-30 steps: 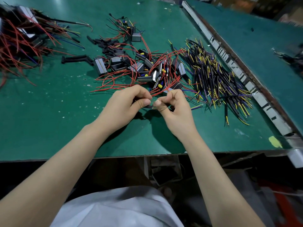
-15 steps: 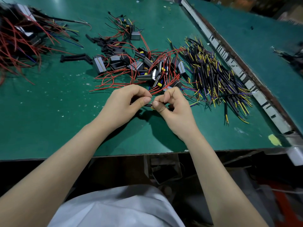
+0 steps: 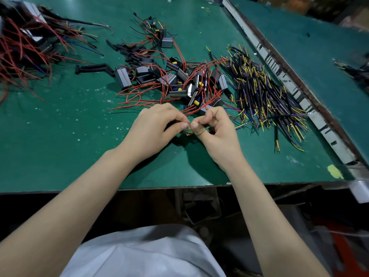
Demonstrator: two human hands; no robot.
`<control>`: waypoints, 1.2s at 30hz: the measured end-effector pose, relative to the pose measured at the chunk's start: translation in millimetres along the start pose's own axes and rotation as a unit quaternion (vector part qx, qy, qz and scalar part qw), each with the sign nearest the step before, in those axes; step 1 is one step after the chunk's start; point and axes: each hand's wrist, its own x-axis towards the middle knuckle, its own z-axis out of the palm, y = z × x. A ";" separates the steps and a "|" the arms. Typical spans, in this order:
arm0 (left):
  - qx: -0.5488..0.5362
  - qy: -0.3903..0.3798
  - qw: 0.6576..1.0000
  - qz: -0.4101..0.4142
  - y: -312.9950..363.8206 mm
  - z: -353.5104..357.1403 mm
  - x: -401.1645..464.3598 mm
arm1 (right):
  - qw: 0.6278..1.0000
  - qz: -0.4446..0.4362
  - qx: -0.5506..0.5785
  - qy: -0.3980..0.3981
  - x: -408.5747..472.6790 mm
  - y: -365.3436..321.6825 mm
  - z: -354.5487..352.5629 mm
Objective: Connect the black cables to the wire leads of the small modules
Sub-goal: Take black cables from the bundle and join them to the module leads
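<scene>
Matt green table (image 3: 60,140) — glossy modules (image 3: 123,77)

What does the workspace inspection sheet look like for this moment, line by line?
Surface: green bench mat, speckled with small pale debris.
Job's things: pile of small modules with red wire leads at centre; heap of black cables with yellow and blue ends to its right.
Clutter: tangle of red-wired parts at far left; black sleeves; yellow patch near the right corner.
Hands: left hand and right hand pinch fine wire ends together between them.
Cables: red leads run from the pile to the hands.
Surroundings: metal rail, second green bench beyond.
</scene>
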 end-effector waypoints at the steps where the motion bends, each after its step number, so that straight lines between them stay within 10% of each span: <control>1: 0.007 -0.001 1.000 0.005 0.1 0.3 -0.5 | 1.000 0.001 -0.004 0.006 -0.2 0.6 0.5; 20: -0.013 0.002 1.000 0.022 2.0 -0.1 -0.6 | 0.992 -0.015 -0.112 0.055 -4.3 -7.2 -5.9; 36: -0.033 0.001 0.999 0.013 -1.9 3.6 -0.9 | 0.882 -0.076 -0.463 0.033 -16.6 -12.5 7.2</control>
